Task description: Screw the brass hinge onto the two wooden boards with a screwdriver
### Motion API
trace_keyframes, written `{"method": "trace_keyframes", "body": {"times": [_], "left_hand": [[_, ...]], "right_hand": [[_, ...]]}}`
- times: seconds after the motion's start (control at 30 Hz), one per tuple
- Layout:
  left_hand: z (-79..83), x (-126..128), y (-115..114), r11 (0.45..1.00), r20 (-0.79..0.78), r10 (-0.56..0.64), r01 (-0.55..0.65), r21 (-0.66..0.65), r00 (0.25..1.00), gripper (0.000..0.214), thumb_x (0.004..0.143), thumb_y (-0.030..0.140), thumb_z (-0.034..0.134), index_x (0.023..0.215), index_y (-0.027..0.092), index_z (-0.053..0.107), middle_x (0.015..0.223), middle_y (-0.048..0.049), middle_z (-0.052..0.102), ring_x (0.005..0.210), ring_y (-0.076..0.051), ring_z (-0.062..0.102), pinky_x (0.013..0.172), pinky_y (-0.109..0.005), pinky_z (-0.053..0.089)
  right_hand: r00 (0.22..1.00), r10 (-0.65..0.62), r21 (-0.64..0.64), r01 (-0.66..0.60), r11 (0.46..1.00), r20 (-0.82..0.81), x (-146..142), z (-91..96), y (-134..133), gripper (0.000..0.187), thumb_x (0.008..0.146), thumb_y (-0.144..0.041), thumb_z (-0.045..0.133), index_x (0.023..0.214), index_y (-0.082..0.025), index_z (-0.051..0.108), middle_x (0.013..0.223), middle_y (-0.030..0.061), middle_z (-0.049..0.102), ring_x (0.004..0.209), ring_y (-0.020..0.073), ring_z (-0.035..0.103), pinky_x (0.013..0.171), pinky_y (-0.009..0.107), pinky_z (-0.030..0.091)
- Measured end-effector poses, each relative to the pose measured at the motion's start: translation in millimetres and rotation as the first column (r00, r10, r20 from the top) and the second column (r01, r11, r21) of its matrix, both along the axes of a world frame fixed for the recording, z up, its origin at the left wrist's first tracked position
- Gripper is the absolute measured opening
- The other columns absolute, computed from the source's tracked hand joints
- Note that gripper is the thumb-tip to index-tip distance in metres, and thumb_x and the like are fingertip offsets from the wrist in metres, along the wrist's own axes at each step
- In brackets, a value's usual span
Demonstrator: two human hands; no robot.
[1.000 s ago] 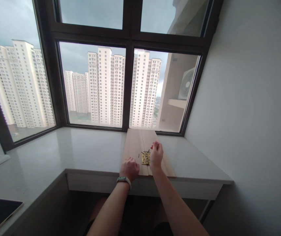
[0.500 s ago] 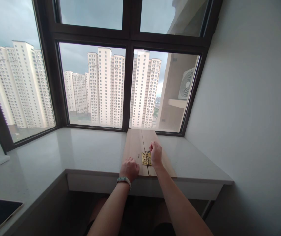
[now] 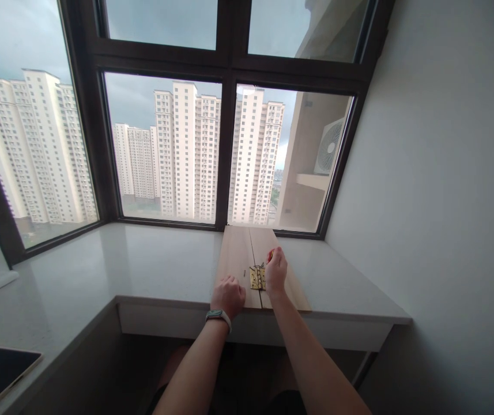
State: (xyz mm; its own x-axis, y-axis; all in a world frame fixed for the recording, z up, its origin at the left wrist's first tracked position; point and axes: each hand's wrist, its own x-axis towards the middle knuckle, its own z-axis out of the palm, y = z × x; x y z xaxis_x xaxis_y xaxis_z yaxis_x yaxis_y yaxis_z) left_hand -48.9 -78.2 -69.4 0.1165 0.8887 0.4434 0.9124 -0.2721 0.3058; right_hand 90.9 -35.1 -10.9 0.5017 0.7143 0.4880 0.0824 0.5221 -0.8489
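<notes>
A brass hinge [image 3: 257, 278] lies open across the seam between two pale wooden boards [image 3: 238, 245], with several small screws on and around it. My right hand [image 3: 276, 274] is closed around what looks like a screwdriver [image 3: 271, 254] with a red and yellow handle, over the hinge's right leaf; the tool's tip is hidden. With curled fingers, my left hand [image 3: 228, 295] presses down on the near left corner of the left board, left of the hinge. A loose screw [image 3: 244, 273] lies on that board, between hand and hinge.
The boards rest on a white windowsill counter [image 3: 164, 265] that bends toward me on the left. A dark tablet-like device [image 3: 0, 372] lies at the lower left. Dark-framed windows [image 3: 225, 144] stand behind, and a white wall [image 3: 437, 173] closes the right side.
My right hand has shifted slightly right and turned, so the red and yellow handle now shows. My left hand and the boards stay put.
</notes>
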Motion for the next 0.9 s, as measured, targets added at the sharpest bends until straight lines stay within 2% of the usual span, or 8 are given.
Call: {"method": "trace_keyframes", "body": {"times": [0.17, 0.37, 0.47, 0.57, 0.7, 0.8, 0.9], "left_hand": [[0.5, 1, -2, 1.0, 0.017, -0.009, 0.009, 0.001, 1.0, 0.026, 0.097, 0.022, 0.047, 0.091, 0.016, 0.071, 0.103, -0.0131, 0.071, 0.104, -0.023, 0.065, 0.097, -0.038, 0.047], [-1.3, 1, -1, 1.0, 0.013, -0.002, 0.001, 0.025, 1.0, 0.026, 0.097, 0.022, 0.046, 0.09, 0.016, 0.07, 0.1, -0.0122, 0.071, 0.1, -0.022, 0.065, 0.096, -0.038, 0.047], [-3.5, 1, 0, 0.999, 0.017, -0.009, 0.009, 0.041, 1.0, 0.026, 0.096, 0.022, 0.046, 0.088, 0.016, 0.07, 0.098, -0.0122, 0.071, 0.097, -0.022, 0.065, 0.096, -0.038, 0.048], [-5.5, 0, 1, 0.999, 0.023, -0.029, 0.028, 0.042, 0.999, 0.028, 0.097, 0.023, 0.044, 0.088, 0.015, 0.07, 0.099, -0.0131, 0.071, 0.098, -0.022, 0.066, 0.096, -0.038, 0.047], [-7.0, 0, 3, 0.999, 0.025, -0.022, 0.021, 0.044, 0.999, 0.026, 0.097, 0.022, 0.045, 0.088, 0.015, 0.069, 0.099, -0.0129, 0.071, 0.098, -0.021, 0.066, 0.095, -0.036, 0.048], [-6.4, 0, 3, 0.999, 0.007, -0.011, 0.011, 0.041, 1.0, 0.024, 0.096, 0.022, 0.047, 0.089, 0.014, 0.07, 0.1, -0.0131, 0.071, 0.099, -0.022, 0.065, 0.096, -0.037, 0.047], [-4.3, 0, 3, 1.0, -0.012, -0.004, 0.004, 0.03, 1.0, 0.023, 0.095, 0.022, 0.049, 0.09, 0.014, 0.07, 0.102, -0.0135, 0.071, 0.102, -0.022, 0.065, 0.099, -0.037, 0.046]], "right_hand": [[0.976, 0.209, 0.005, -0.209, 0.978, -0.057, 11, 1.1, 10, 0.037, 0.093, -0.046, 0.044, 0.063, -0.024, 0.041, 0.055, -0.0045, 0.041, 0.047, 0.0115, 0.036, 0.044, 0.025, 0.029], [0.949, 0.293, -0.077, -0.303, 0.95, -0.118, 19, 4.6, 15, 0.036, 0.089, -0.044, 0.046, 0.06, -0.024, 0.039, 0.05, -0.0062, 0.037, 0.042, 0.0105, 0.031, 0.042, 0.025, 0.028], [0.94, 0.316, -0.038, -0.323, 0.946, -0.127, 21, 4.8, 12, 0.036, 0.089, -0.047, 0.047, 0.063, -0.024, 0.042, 0.05, -0.0071, 0.038, 0.043, 0.0102, 0.032, 0.043, 0.025, 0.029], [0.955, 0.273, 0.02, -0.272, 0.962, -0.118, 21, 3.8, 7, 0.028, 0.086, -0.044, 0.055, 0.07, -0.023, 0.047, 0.058, -0.006, 0.049, 0.047, 0.0105, 0.04, 0.048, 0.025, 0.035], [0.993, 0.057, -0.009, -0.058, 0.998, -0.104, 14, 1.9, 1, 0.027, 0.087, -0.048, 0.059, 0.08, -0.022, 0.056, 0.073, -0.0009, 0.061, 0.062, 0.0136, 0.053, 0.057, 0.026, 0.042], [0.993, -0.09, -0.029, 0.088, 0.996, -0.078, 8, -0.1, 1, 0.036, 0.092, -0.054, 0.05, 0.077, -0.022, 0.055, 0.072, 0.001, 0.059, 0.064, 0.0149, 0.053, 0.057, 0.027, 0.04], [0.991, -0.129, 0.002, 0.129, 0.992, -0.022, 6, -2.1, 7, 0.039, 0.096, -0.051, 0.041, 0.07, -0.024, 0.049, 0.064, 0.0, 0.053, 0.057, 0.0152, 0.047, 0.053, 0.029, 0.037]]}}
